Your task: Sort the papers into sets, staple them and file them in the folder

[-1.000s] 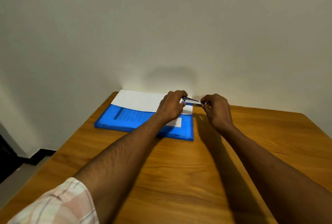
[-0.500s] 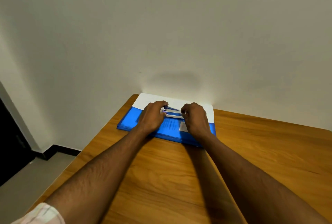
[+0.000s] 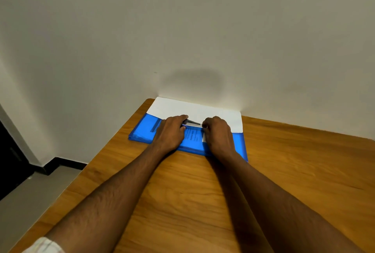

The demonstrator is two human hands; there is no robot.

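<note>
Blue folder [image 3: 142,133] lies flat on the wooden surface [image 3: 203,202] at the far edge, up against the wall [image 3: 182,29], roughly 12 o'clock from the person. White papers [image 3: 203,110] stick out of the folder's far side, touching the wall base. Both hands are on top of the folder. Left hand [image 3: 171,133] sits at 11 o'clock, fingers curled and clamped on the left end of a small dark-and-silver stapler [image 3: 191,123]. Right hand [image 3: 218,133] sits at 1 o'clock, fingers curled, pinching the stapler's right end. Stapler runs horizontally between the two hands, just over the line where blue folder meets white paper; can't tell if it bites any sheet. A small pale label [image 3: 203,138] on the folder cover peeks out beside the right hand, with dark print showing through the blue next to it. Both forearms stretch up from 6 o'clock across the surface. A pale checked sleeve [image 3: 43,245] shows at 7 o'clock. Grey floor [image 3: 24,202] and black skirting [image 3: 65,164] at 9 o'clock.
</note>
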